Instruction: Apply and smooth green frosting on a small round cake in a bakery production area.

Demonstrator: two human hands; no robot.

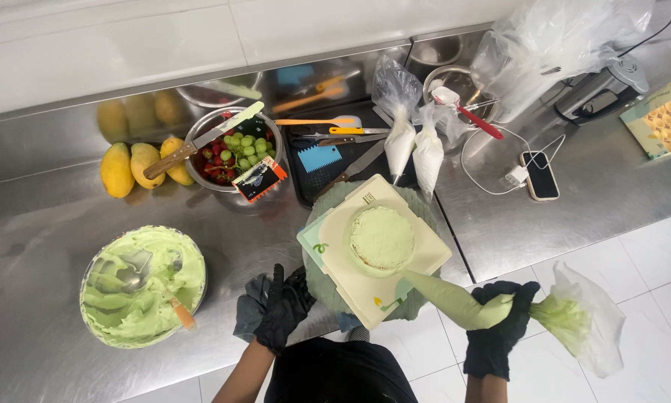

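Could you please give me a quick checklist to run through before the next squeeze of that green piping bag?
1. Piping bag gripped by right hand: ok.
2. Bag's tip at the rim of the cake layer: ok.
3. Bag twisted shut above the grip: cannot tell.
4. Cake layer centred on the square board: ok.
5. Left hand steadying the board: not ok, beside it, apart.
6. Refill bowl of green cream within reach: ok, likely.

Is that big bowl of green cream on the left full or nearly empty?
Nearly full. The metal bowl holds green cream mounded close to its rim, with an orange-handled spatula resting in it.
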